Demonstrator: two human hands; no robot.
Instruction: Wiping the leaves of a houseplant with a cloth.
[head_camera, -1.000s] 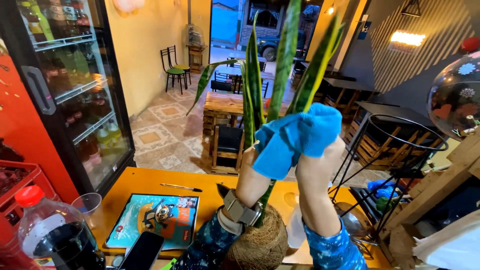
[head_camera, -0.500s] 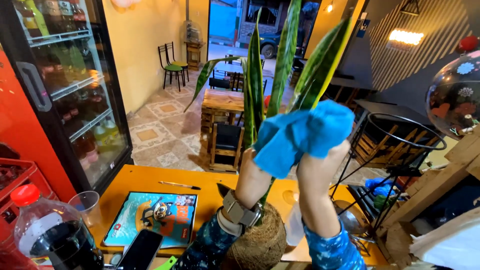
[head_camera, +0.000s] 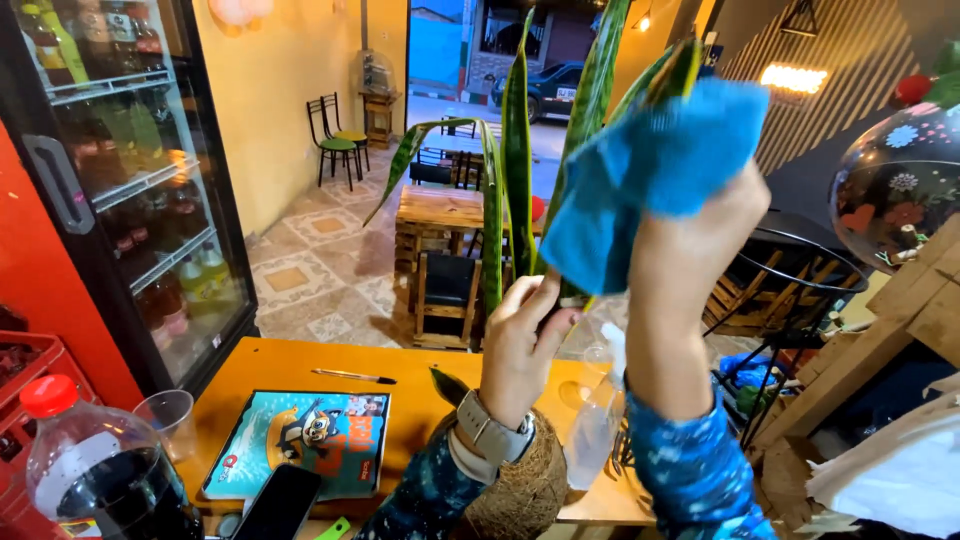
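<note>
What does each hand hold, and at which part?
The right hand grips a blue cloth wrapped around the upper part of a long green leaf. The left hand pinches the same leaf lower down.

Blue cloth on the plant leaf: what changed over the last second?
The right hand slid the blue cloth up the leaf toward its tip. The left hand keeps gripping the leaf lower down. The book and bottle stay put.
</note>
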